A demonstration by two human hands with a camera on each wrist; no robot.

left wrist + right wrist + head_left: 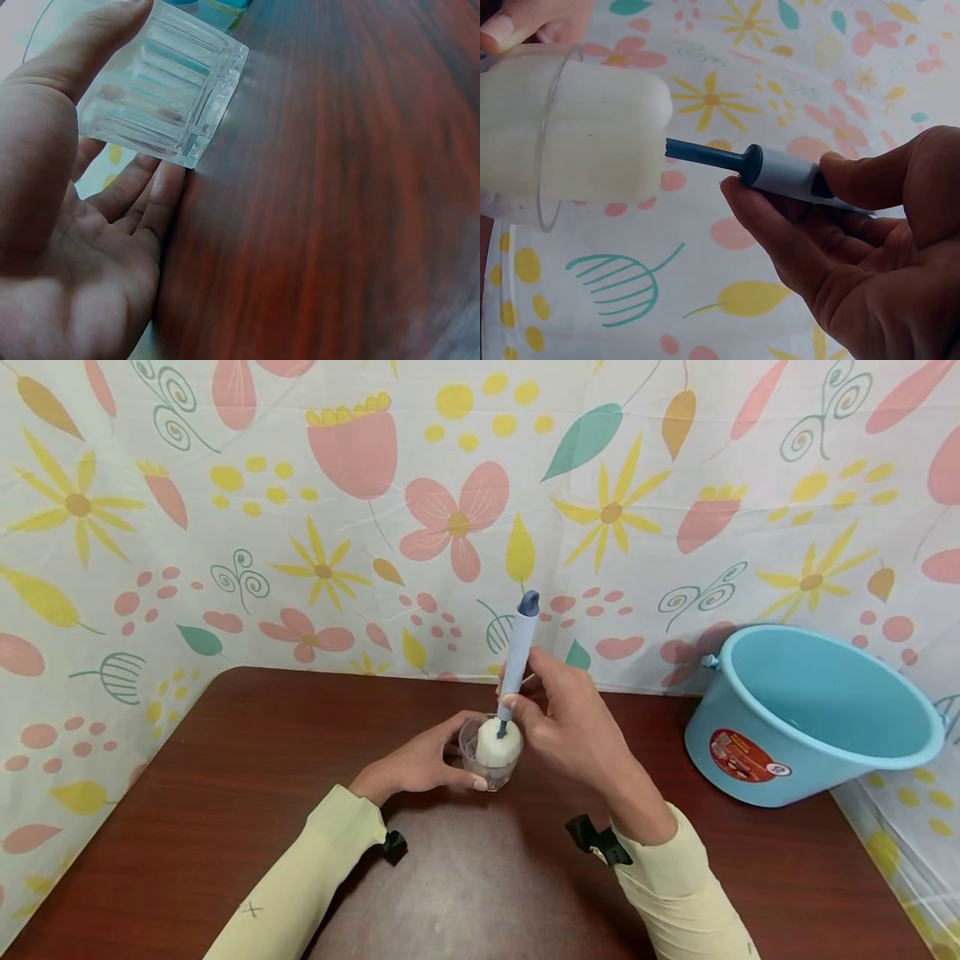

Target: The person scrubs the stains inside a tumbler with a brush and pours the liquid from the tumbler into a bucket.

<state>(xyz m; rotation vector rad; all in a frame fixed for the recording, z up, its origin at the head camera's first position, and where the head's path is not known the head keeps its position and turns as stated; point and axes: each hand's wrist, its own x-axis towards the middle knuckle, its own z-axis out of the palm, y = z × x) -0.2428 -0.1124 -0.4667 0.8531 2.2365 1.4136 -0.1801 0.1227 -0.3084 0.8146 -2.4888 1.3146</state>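
A clear glass (pixel 495 780) stands on the brown table with a thick white candle (pixel 492 748) in it. My left hand (pixel 422 763) holds the glass from the left; in the left wrist view its thumb lies along the ribbed glass (pixel 161 82) and fingers touch near its base. My right hand (pixel 581 727) grips a long light-blue gas lighter (pixel 517 652), its dark blue nozzle pointing down at the candle's top. In the right wrist view the nozzle tip of the lighter (pixel 784 172) meets the candle (pixel 607 135), and the thumb lies by a dark button. No flame shows.
A light-blue bucket (pixel 810 710) with a red label stands at the table's right. Behind the dark brown table (pixel 262 752) hangs a white floral cloth (pixel 450 468), which also runs along both sides.
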